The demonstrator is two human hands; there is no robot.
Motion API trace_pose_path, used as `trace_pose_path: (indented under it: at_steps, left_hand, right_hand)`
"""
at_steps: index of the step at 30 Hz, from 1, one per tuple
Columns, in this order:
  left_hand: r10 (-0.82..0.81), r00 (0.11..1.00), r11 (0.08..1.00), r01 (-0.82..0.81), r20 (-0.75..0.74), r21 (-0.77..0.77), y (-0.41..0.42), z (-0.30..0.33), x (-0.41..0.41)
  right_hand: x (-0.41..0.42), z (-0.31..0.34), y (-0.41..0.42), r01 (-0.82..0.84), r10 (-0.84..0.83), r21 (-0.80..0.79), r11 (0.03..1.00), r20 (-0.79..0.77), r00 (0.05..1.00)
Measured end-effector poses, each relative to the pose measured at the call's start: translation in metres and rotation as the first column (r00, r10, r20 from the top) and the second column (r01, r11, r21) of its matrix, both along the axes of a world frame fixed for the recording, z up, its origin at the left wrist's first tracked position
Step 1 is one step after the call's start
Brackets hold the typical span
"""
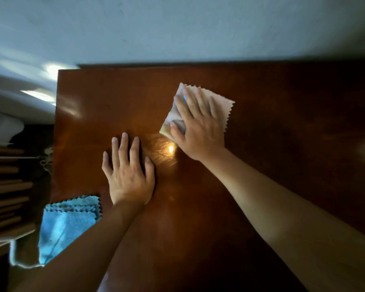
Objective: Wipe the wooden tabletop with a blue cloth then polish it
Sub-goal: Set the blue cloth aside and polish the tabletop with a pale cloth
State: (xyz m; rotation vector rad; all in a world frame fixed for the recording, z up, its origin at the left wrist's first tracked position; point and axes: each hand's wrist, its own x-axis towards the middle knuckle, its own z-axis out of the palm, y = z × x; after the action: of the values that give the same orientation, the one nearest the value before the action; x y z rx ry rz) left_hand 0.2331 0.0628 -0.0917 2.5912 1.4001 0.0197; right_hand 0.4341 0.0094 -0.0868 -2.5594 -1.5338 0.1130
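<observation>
Polishing step: my right hand (pixel 198 125) presses a pale cloth (pixel 217 102) flat-fingered beyond the lamp glare (pixel 171 149), my left hand (pixel 128 173) braces open on the wooden worktop (pixel 282 144), the blue cloth (pixel 67 224) lies set aside near-left of the glare; next, judged, even overlapping strokes.
</observation>
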Motion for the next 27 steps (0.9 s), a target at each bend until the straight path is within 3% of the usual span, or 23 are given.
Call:
trace_pose_path:
  at_steps: [5, 9, 11, 15, 19, 27]
  left_hand:
    - [-0.016, 1.0, 0.999, 0.017, 0.014, -0.046, -0.002, 0.01, 0.002]
    - [-0.223, 0.974, 0.974, 0.225, 0.042, -0.04, -0.026, 0.018, 0.01]
    - [-0.303, 0.953, 0.953, 0.303, -0.006, -0.023, -0.04, 0.015, 0.013]
    - [-0.283, 0.957, 0.959, 0.282, -0.062, -0.028, -0.043, 0.007, 0.012]
    - [-0.287, 0.957, 0.958, 0.287, -0.04, -0.019, -0.044, 0.005, 0.011]
    - [-0.274, 0.961, 0.962, 0.274, -0.041, -0.02, -0.045, 0.008, 0.013]
  right_hand:
    - [0.083, 0.002, -0.057, 0.283, -0.281, -0.078, 0.956, 0.042, 0.959]
    - [0.1, 0.008, -0.072, 0.429, -0.433, -0.105, 0.897, -0.017, 0.901]
    - [0.072, 0.009, -0.063, 0.413, -0.417, -0.084, 0.907, -0.033, 0.909]
    - [-0.015, 0.003, -0.051, 0.202, -0.202, -0.017, 0.979, -0.013, 0.979]
    - [-0.027, 0.0, -0.057, 0.071, -0.072, -0.02, 0.997, -0.02, 0.997]
    - [0.038, 0.003, -0.113, 0.321, -0.319, -0.095, 0.942, 0.034, 0.947]
